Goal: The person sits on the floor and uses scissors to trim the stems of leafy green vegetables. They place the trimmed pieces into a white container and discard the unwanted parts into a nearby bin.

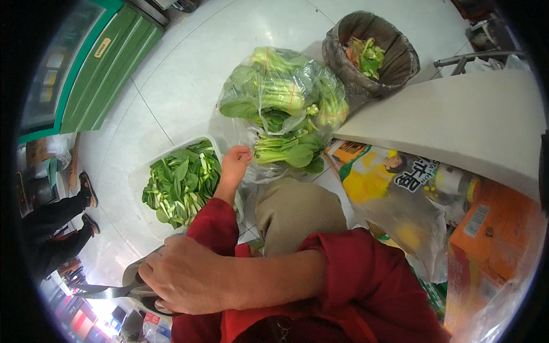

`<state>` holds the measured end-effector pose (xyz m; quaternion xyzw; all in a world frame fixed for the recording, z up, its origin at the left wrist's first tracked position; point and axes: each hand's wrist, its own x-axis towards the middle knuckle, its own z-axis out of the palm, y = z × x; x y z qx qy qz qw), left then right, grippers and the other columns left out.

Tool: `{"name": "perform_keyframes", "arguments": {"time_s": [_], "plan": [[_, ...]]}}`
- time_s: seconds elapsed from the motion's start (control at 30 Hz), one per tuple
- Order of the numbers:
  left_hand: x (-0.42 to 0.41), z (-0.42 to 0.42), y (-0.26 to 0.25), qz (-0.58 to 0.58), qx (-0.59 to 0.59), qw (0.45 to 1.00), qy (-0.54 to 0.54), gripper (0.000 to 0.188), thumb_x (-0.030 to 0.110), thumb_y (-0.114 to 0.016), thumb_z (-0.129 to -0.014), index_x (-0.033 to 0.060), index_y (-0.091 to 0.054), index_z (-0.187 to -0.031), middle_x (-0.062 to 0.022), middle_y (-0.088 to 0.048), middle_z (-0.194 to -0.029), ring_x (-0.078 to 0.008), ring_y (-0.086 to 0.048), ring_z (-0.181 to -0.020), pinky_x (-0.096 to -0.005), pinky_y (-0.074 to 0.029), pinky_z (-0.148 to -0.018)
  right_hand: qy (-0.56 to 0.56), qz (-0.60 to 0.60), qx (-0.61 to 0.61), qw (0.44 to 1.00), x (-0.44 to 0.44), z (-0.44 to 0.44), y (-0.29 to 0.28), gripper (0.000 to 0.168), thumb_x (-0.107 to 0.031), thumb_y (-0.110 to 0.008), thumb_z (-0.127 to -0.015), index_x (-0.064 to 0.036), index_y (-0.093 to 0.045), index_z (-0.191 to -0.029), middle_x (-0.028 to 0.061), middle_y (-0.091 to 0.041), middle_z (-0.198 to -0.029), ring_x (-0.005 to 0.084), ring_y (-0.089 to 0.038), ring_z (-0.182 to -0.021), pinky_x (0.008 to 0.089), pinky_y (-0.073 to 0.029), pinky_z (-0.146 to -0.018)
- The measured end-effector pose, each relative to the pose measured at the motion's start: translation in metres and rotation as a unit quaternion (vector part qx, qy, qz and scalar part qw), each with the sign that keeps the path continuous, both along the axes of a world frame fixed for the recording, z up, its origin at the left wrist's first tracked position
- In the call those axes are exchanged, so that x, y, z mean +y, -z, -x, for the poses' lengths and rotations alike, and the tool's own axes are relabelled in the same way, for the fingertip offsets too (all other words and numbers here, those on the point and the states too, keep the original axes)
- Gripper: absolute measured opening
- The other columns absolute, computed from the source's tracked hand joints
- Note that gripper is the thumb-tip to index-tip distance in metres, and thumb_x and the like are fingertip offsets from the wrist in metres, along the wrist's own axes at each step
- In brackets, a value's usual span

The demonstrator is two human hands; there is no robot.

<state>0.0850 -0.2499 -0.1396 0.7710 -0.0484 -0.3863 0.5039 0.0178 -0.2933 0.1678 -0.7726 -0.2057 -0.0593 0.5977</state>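
Observation:
My right hand (186, 274) is closed around the handles of metal scissors (105, 292), whose blades point left and stand slightly apart. My right forearm crosses over the left arm. My left hand (236, 165) is between a clear plastic tub (212, 141) and a clear plastic bag (279, 68), its fingers bent close to the stems of leafy greens (296, 150); whether they grip anything is unclear. Loose cut greens (184, 182) fill the tub. Inside the bag lie several bunches of greens (281, 94), some bound with red bands.
A bin (401, 64) with a dark liner holds vegetable scraps at the upper right. Beside it stands a pale panel (450, 115), with packaged goods (386, 180) below. A green cabinet (109, 64) is at the upper left. Another person's legs (60, 218) are at the left.

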Motion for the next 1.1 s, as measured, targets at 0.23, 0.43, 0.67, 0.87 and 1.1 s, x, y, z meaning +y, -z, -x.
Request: {"name": "perform_keyframes", "arguments": {"time_s": [0.23, 0.43, 0.67, 0.87, 1.1], "plan": [[-0.025, 0.001, 0.045, -0.089, -0.244, 0.958, 0.125, 0.03, 0.01, -0.054, -0.075, 0.0031, -0.057, -0.104, -0.0197, -0.059, -0.092, -0.035, -0.057, -0.084, -0.0386, -0.045, -0.077, -0.004, 0.013, 0.058, 0.998, -0.022, -0.002, 0.007, 0.032, -0.031, -0.064, -0.07, -0.002, -0.051, -0.076, 0.0065, -0.05, -0.071, 0.0182, -0.052, -0.064, 0.0309, -0.038, -0.056], [-0.058, -0.015, 0.04, -0.184, -0.158, 0.956, 0.167, 0.037, 0.017, -0.057, -0.074, 0.0036, -0.055, -0.109, -0.0198, -0.06, -0.094, -0.0333, -0.057, -0.09, -0.0394, -0.045, -0.078, 0.021, 0.047, 0.057, 0.997, -0.027, -0.002, 0.013, 0.031, -0.031, -0.063, -0.071, -0.003, -0.05, -0.074, 0.0045, -0.046, -0.069, 0.0169, -0.049, -0.062, 0.0309, -0.035, -0.054], [-0.063, -0.036, 0.064, -0.116, -0.072, 0.959, 0.249, 0.028, 0.014, -0.062, -0.073, 0.0036, -0.06, -0.099, -0.0138, -0.063, -0.084, -0.0259, -0.06, -0.078, -0.0339, -0.047, -0.071, 0.025, 0.085, 0.062, 0.994, -0.022, -0.007, 0.017, 0.031, -0.031, -0.063, -0.069, -0.004, -0.049, -0.074, 0.0042, -0.047, -0.068, 0.0168, -0.05, -0.064, 0.0299, -0.036, -0.055], [-0.06, -0.034, 0.062, -0.032, -0.004, 0.981, 0.193, 0.024, 0.011, -0.066, -0.069, 0.0039, -0.061, -0.092, -0.0079, -0.063, -0.079, -0.0166, -0.058, -0.071, -0.0297, -0.046, -0.065, 0.032, 0.103, 0.087, 0.99, -0.017, -0.016, 0.02, 0.031, -0.031, -0.064, -0.069, -0.004, -0.049, -0.075, 0.0049, -0.048, -0.067, 0.0179, -0.052, -0.063, 0.0289, -0.037, -0.057], [-0.061, -0.019, -0.02, 0.1, 0.065, 0.993, 0.022, 0.02, 0.004, -0.065, -0.07, 0.0006, -0.061, -0.089, -0.0067, -0.062, -0.08, -0.0114, -0.054, -0.067, -0.0239, -0.044, -0.063, 0.023, 0.104, 0.108, 0.988, -0.012, -0.017, 0.021, 0.033, -0.031, -0.065, -0.068, -0.004, -0.049, -0.076, 0.0073, -0.051, -0.068, 0.0237, -0.054, -0.063, 0.0329, -0.04, -0.057]]}}
